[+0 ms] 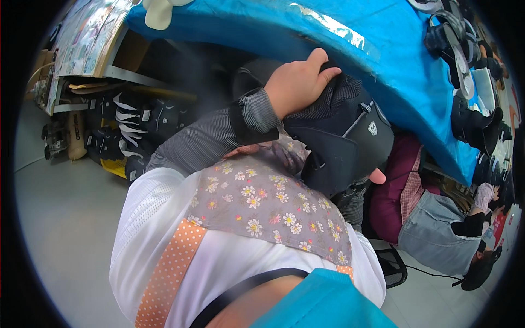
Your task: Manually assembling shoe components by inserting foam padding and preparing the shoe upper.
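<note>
A bulky black and grey padded piece [350,136], which looks like a brace boot, is held against my apron at the edge of the blue-covered table. It has a smooth grey shell with a small pale badge, a light cord and a black flap. My left hand [301,82] reaches across my body and is closed on the dark ribbed fabric [328,101] at its top. From beneath the far side shows one fingertip of my right hand [377,176]. The rest of that hand is hidden behind the piece, with its striped sleeve [353,205] below.
A blue plastic-covered table [262,24] runs across the front, with a white item [158,13] on it. Sandals and straps [456,49] crowd its right end. Several black boots with white parts [131,123] sit low left. A person in a grey vest [437,227] works at right.
</note>
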A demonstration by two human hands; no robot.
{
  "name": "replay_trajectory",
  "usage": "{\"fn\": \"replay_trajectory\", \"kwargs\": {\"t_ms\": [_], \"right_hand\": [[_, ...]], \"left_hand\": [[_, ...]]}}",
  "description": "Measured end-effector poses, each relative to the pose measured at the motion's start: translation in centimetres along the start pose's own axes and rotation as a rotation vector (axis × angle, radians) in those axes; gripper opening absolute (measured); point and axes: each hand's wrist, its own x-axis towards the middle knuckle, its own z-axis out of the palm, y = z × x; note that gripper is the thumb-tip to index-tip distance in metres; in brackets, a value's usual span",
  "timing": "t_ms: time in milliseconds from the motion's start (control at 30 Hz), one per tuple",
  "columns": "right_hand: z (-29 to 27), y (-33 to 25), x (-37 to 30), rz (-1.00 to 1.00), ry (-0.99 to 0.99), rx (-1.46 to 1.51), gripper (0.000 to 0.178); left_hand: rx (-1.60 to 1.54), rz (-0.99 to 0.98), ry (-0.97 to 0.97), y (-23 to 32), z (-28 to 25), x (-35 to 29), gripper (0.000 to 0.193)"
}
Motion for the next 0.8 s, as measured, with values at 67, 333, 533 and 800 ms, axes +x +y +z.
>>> {"fn": "replay_trajectory", "kwargs": {"t_ms": [67, 333, 533, 800], "right_hand": [[0.3, 0.2, 0.2, 0.008, 0.007, -0.009, 0.083], [1.0, 1.4, -0.2, -0.008, 0.064, -0.091, 0.083], [2.3, 0.6, 1.8, 0.072, 0.019, -0.118, 0.092], [1.2, 0.5, 2.0, -0.065, 0.068, 0.163, 0.077]], "left_hand": [[-0.035, -0.028, -0.052, 0.2, 0.2, -0.4, 0.032], [0.020, -0.023, -0.061, -1.0, 0.5, -1.3, 0.032], [0.023, -0.027, 0.092, -1.9, -0.7, -1.5, 0.034], [-0.300, -0.111, 0.033, -0.9, -1.6, -1.6, 0.029]]}}
